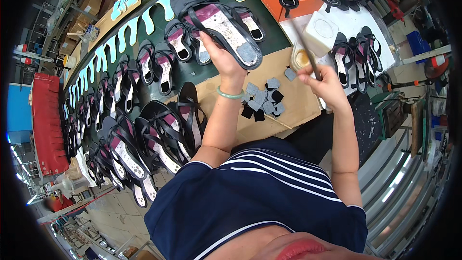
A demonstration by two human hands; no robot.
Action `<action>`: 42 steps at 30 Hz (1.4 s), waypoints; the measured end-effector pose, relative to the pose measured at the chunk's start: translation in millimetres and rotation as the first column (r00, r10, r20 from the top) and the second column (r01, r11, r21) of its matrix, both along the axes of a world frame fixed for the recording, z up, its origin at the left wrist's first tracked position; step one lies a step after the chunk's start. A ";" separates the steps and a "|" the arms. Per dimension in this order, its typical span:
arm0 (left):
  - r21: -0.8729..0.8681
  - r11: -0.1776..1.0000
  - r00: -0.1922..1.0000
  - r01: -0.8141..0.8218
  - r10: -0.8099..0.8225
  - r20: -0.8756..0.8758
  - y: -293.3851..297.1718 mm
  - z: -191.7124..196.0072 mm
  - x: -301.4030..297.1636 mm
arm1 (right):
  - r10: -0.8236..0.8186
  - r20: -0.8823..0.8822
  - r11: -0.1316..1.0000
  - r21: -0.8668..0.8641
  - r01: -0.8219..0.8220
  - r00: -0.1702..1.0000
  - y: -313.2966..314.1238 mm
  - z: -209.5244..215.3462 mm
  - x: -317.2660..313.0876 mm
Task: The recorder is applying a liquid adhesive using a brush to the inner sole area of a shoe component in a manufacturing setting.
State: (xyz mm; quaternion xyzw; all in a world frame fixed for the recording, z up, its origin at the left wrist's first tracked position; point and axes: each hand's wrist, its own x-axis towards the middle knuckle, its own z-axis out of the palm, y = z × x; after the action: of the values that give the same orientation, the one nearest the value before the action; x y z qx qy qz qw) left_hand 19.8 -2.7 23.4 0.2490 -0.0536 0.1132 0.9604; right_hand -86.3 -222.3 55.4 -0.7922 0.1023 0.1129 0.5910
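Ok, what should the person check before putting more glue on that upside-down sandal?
1. Left hand grips the sandal firmly: ok.
2. Sandal's sole faces up: ok.
3. Right hand holds the brush: ok.
4. Glue on the brush tip: cannot tell.
5. Glue pot open and near the right hand: ok.
6. Grey heel patches lie near on the cardboard: ok.

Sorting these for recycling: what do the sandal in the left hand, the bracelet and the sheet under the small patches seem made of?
Sandal: black straps look like glossy synthetic or leather; its underside shows a pale, dull board. Bracelet on the left hand: pale green, smooth, slightly translucent, perhaps jade or glass. Sheet under the grey patches: brown, matte, most likely cardboard.
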 end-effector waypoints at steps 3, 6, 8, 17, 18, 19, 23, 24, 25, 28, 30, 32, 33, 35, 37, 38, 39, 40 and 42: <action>-0.035 0.999 1.000 0.022 -0.021 0.014 10.6 2.2 5.0 | 0.209 -0.085 0.852 -0.472 -0.224 0.974 -20.2 -29.4 -2.7; -0.059 0.998 1.000 0.018 -0.017 0.017 11.0 4.2 4.9 | 0.105 -0.060 0.979 -0.170 -0.113 0.993 -13.0 -18.0 -2.4; -0.047 0.998 0.998 0.048 -0.046 0.043 7.7 2.3 -1.0 | -0.014 -0.025 0.971 0.238 0.020 1.000 5.2 5.0 0.0; 0.034 0.985 0.985 0.171 -0.171 -0.003 -16.5 24.6 -21.3 | -0.076 0.155 0.974 0.224 0.040 0.985 48.3 19.8 31.6; 0.047 0.986 0.987 0.161 -0.160 -0.014 -17.6 24.5 -21.9 | -0.062 0.190 0.966 0.257 0.011 0.980 49.2 16.3 33.1; 0.060 0.987 0.988 0.151 -0.150 -0.026 -18.6 24.5 -22.5 | -0.049 0.224 0.957 0.290 -0.019 0.973 49.8 14.4 34.0; 0.056 0.990 0.990 0.133 -0.130 -0.048 -21.8 27.2 -23.8 | -0.047 0.291 0.968 0.249 -0.028 0.956 50.0 14.1 36.2; 0.069 0.987 0.989 0.143 -0.141 -0.034 -21.2 26.6 -23.8 | -0.043 0.289 0.972 0.234 -0.027 0.956 50.1 14.7 37.2; 0.082 0.985 0.988 0.153 -0.151 -0.021 -20.4 25.8 -23.8 | -0.039 0.288 0.975 0.219 -0.026 0.957 50.3 15.8 37.6; 0.071 0.980 0.981 0.187 -0.191 0.042 -16.5 17.4 -20.6 | -0.013 0.217 0.983 0.181 -0.027 0.976 51.5 28.2 37.5; 0.064 0.980 0.981 0.190 -0.192 0.028 -17.8 17.6 -21.2 | 0.001 0.255 0.983 0.175 -0.047 0.967 49.5 19.7 40.0; 0.055 0.979 0.980 0.196 -0.197 0.014 -21.2 21.1 -21.8 | 0.012 0.293 0.984 0.167 -0.064 0.956 46.4 13.8 41.7; 0.083 0.982 0.985 0.170 -0.168 -0.029 -22.3 23.4 -22.3 | 0.018 0.309 0.986 0.150 -0.068 0.951 45.8 12.4 42.1; 0.110 0.983 0.988 0.144 -0.137 -0.073 -23.5 27.0 -23.4 | 0.025 0.323 0.989 0.131 -0.071 0.946 45.9 12.0 41.7; 0.080 0.988 0.987 0.135 -0.128 -0.092 -24.2 28.8 -23.8 | 0.033 0.347 0.993 0.096 -0.071 0.937 46.2 12.0 41.3; 0.079 0.988 0.987 0.136 -0.128 -0.093 -24.2 28.1 -23.8 | 0.033 0.346 0.993 0.095 -0.070 0.938 46.5 11.8 40.8; 0.075 0.987 0.987 0.141 -0.134 -0.095 -24.2 27.3 -23.8 | 0.027 0.358 0.994 0.091 -0.064 0.933 47.1 11.4 39.9; 0.072 0.987 0.986 0.146 -0.139 -0.096 -24.2 26.5 -24.0 | 0.021 0.369 0.994 0.088 -0.057 0.929 47.4 10.9 39.1; 0.071 0.988 0.987 0.136 -0.128 -0.102 -24.6 25.1 -24.9 | 0.022 0.374 0.996 0.069 -0.051 0.927 47.4 9.9 37.7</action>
State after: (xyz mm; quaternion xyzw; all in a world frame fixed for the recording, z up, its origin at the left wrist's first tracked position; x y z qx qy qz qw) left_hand -5.1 -27.3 48.4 0.2873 -0.0277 0.0350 0.9568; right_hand -48.6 -174.9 65.4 -0.7775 -0.0311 -0.0247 0.6276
